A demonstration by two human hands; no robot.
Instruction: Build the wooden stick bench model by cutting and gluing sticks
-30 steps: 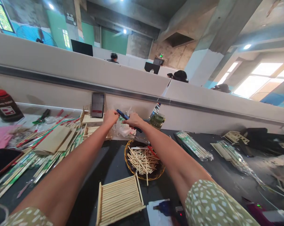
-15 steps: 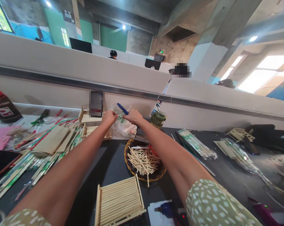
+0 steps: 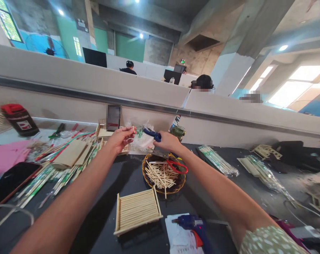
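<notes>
My left hand [image 3: 120,140] pinches a short piece of wooden stick [image 3: 134,129] between thumb and fingertips. To its right, my right hand [image 3: 168,143] is closed around a blue hand tool [image 3: 151,133]; its exact kind is not clear. Both hands are raised over the back of the desk, in front of a crumpled clear plastic bag [image 3: 143,144]. Below them stands a round wicker basket [image 3: 144,176] of short wooden sticks [image 3: 160,176], with red-handled scissors [image 3: 178,167] at its right side. Nearer me sits a small tray-like frame of glued sticks [image 3: 138,211].
A blue glue gun [image 3: 193,224] rests on white paper [image 3: 176,240] at the front. Bagged sticks [image 3: 218,160] lie to the right, a green-lidded jar [image 3: 177,132] behind. Left are brown paper [image 3: 70,153], stick bundles, a phone [image 3: 14,180] and a black-and-red pouch [image 3: 20,120].
My hands have moved apart and slightly lower, the right one to the right with the blue tool. The view has shifted, bringing the glue gun and the red-handled scissors into fuller sight.
</notes>
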